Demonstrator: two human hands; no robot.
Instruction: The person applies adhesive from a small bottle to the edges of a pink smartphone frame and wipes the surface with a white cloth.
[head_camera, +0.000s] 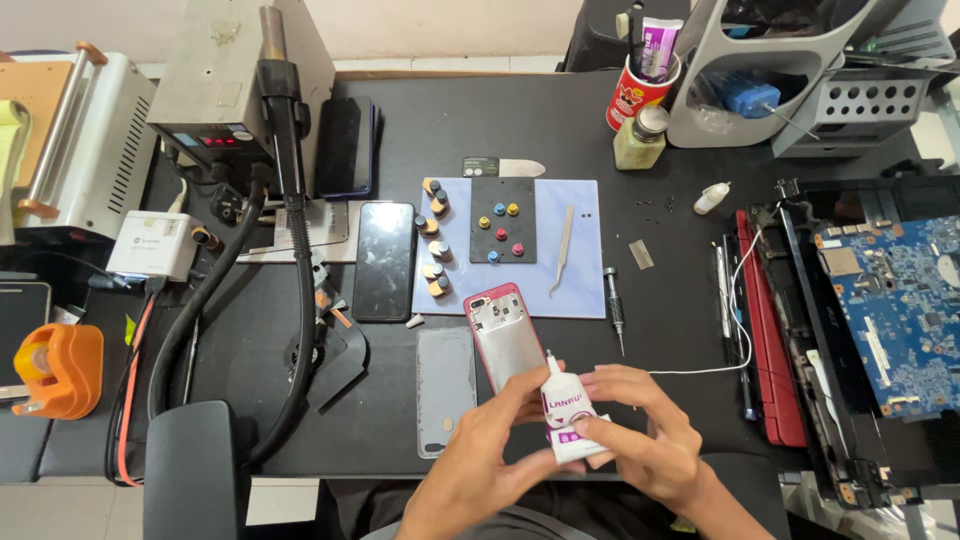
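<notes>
1. The black bench (600, 120) is crowded, a pale blue mat (580, 290) at its middle.
2. Just below the mat, the left hand (480, 455) and right hand (645, 430) both close around a white glue bottle (566, 415), nozzle up.
3. The red phone frame (500, 335) overlaps the mat's lower edge.
4. A clear case (445, 390) lies near the bench's front edge.

Things on the counter, near and far

Both hands, left hand (485, 445) and right hand (645, 430), hold a glue bottle (566, 415) at the near edge of the counter (560, 120). Just behind it lies an open phone (503, 335), partly on a mat (575, 280). Tweezers (563, 250) lie on the mat. A laptop board (890, 310) lies far right.
</notes>
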